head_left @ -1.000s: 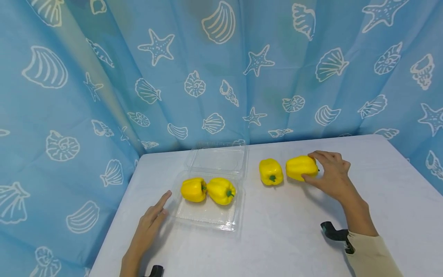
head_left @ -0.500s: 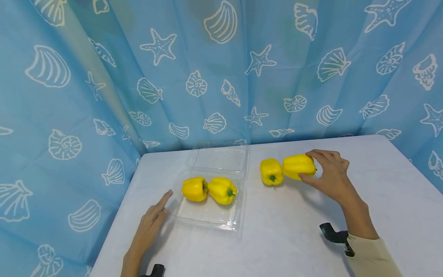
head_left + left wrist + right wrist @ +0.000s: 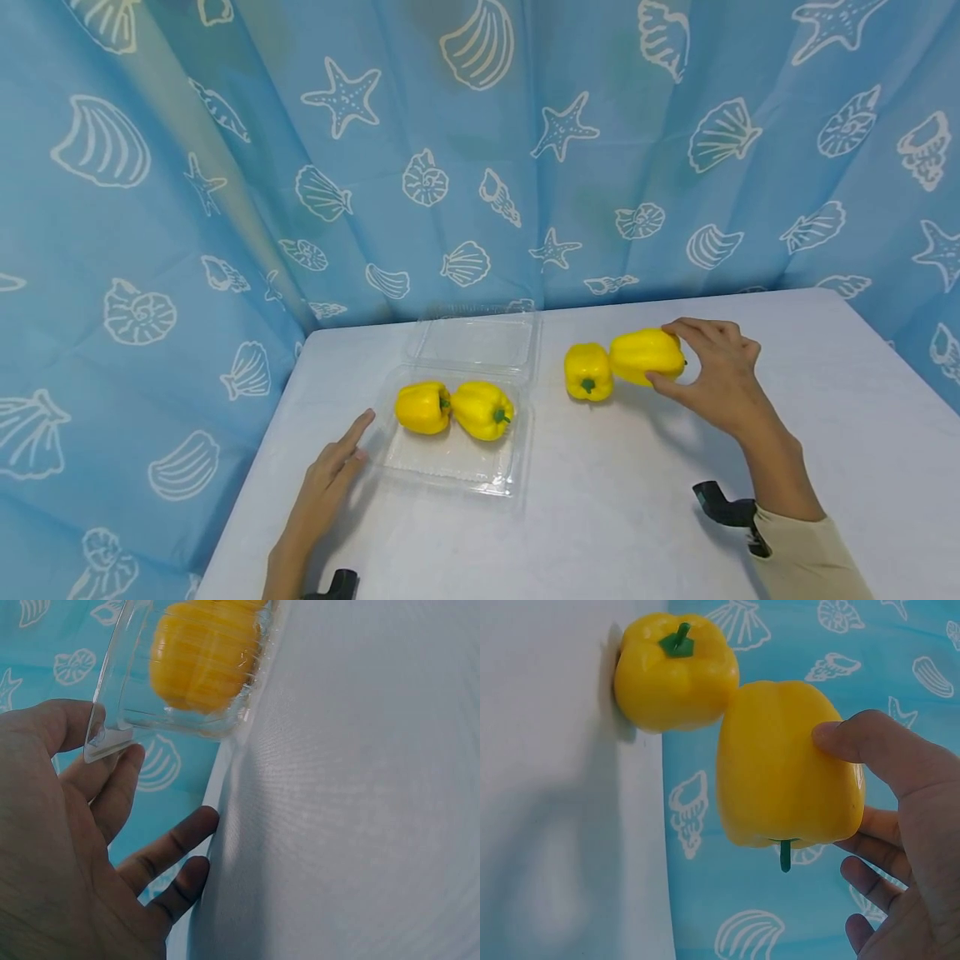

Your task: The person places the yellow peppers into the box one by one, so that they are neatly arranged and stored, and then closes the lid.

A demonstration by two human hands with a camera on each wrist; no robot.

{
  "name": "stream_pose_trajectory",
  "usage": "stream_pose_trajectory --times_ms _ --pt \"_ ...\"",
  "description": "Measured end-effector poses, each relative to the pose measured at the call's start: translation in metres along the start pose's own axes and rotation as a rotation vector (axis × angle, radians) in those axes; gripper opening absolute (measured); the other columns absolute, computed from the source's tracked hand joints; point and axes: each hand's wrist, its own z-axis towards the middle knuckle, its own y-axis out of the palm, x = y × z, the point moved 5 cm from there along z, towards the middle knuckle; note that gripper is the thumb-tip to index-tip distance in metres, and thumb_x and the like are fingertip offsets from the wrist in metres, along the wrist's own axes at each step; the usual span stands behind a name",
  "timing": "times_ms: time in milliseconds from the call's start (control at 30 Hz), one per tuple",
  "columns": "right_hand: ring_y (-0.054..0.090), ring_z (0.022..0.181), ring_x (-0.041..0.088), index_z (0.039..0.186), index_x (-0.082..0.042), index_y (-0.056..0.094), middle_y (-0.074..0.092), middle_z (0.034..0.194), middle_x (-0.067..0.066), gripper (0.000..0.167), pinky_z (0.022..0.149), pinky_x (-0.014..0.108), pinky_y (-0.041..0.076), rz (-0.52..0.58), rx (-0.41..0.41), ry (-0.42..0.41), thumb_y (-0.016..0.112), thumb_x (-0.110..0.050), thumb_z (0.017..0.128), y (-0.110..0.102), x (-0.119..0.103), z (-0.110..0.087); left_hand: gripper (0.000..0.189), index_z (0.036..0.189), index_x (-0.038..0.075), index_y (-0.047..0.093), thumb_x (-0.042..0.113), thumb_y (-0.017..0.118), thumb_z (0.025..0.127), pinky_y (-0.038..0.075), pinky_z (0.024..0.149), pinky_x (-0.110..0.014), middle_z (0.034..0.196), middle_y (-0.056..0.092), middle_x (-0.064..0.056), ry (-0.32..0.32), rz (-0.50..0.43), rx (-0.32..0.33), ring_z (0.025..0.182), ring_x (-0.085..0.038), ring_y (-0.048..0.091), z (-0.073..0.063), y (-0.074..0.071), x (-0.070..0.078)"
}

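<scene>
My right hand (image 3: 716, 375) grips a yellow bell pepper (image 3: 645, 353) between thumb and fingers, lifted off the table. In the right wrist view the green stem of this held pepper (image 3: 787, 772) points down. Beside it another yellow bell pepper (image 3: 588, 372) stands on the table; in the right wrist view the two look close or touching. To the left, a clear plastic clamshell container (image 3: 450, 462) lies with its lid back and two yellow bell peppers (image 3: 482, 410) in its base. My left hand (image 3: 97, 802) pinches the container's corner between thumb and fingers; its other fingers are spread.
A white cloth (image 3: 592, 517) covers the table. The raised container lid (image 3: 480, 346) reaches toward the back edge, where a blue shell-patterned curtain (image 3: 510, 150) hangs. Black wrist mounts (image 3: 723, 504) sit on the forearms.
The right hand has raised its pepper slightly and moved it a little left, closer to the standing pepper. The left hand and container stay in place.
</scene>
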Motion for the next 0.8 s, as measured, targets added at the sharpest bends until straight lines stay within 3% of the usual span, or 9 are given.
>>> stream_pose_trajectory --times_ms 500,800 --pt "0.037 0.12 0.041 0.127 -0.003 0.061 0.055 0.132 0.021 0.064 0.086 0.062 0.019 0.044 0.051 -0.049 0.089 -0.023 0.072 -0.004 -0.019 0.002 0.05 0.154 0.033 0.041 0.022 0.05 0.106 0.045 0.092 -0.053 0.155 0.043 0.007 -0.002 -0.016 0.001 0.105 -0.018 0.055 0.001 0.0 0.001" --pt "0.038 0.118 0.041 0.126 -0.003 0.062 0.056 0.132 0.02 0.064 0.084 0.061 0.019 0.059 0.055 -0.069 0.088 -0.025 0.072 0.001 -0.03 0.0 0.05 0.154 0.032 0.04 0.022 0.049 0.106 0.045 0.091 -0.052 0.154 0.044 0.007 -0.002 -0.03 -0.006 0.102 -0.016 0.055 0.002 0.001 -0.002"
